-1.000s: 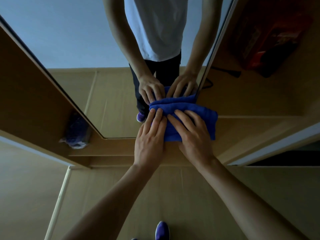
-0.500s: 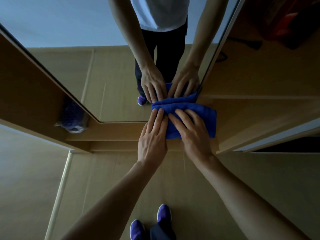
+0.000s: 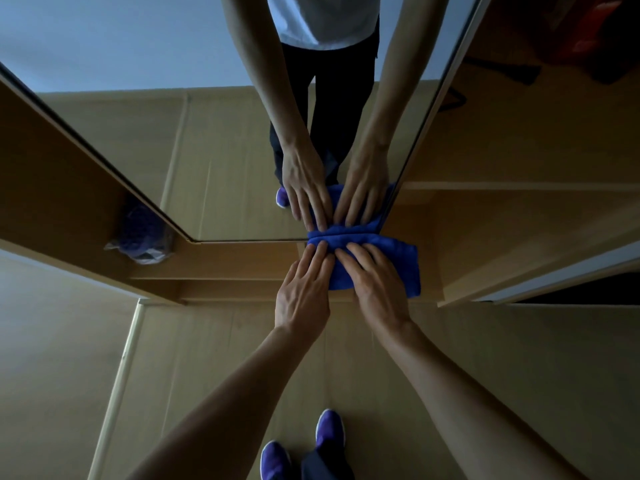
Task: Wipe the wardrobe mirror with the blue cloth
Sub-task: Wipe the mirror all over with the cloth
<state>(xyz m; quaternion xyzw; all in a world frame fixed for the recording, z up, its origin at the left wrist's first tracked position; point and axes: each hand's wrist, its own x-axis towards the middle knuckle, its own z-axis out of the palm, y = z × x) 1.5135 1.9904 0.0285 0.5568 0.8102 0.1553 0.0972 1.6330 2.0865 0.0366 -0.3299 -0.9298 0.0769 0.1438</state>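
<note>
Flat, spread fingers of the left hand [image 3: 303, 289] and right hand [image 3: 375, 289] press the blue cloth [image 3: 391, 261] at the mirror [image 3: 225, 161] bottom edge. Purple shoes [image 3: 329, 429] stand on wooden floor [image 3: 207, 375]

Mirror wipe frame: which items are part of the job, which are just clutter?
In the job:
- blue cloth, pressed flat at the mirror's bottom right corner
- wardrobe mirror
- left hand and right hand, both flat on the cloth

Lying about:
- bagged purple item on the low wardrobe shelf, left
- red and dark items inside the wardrobe, upper right
</note>
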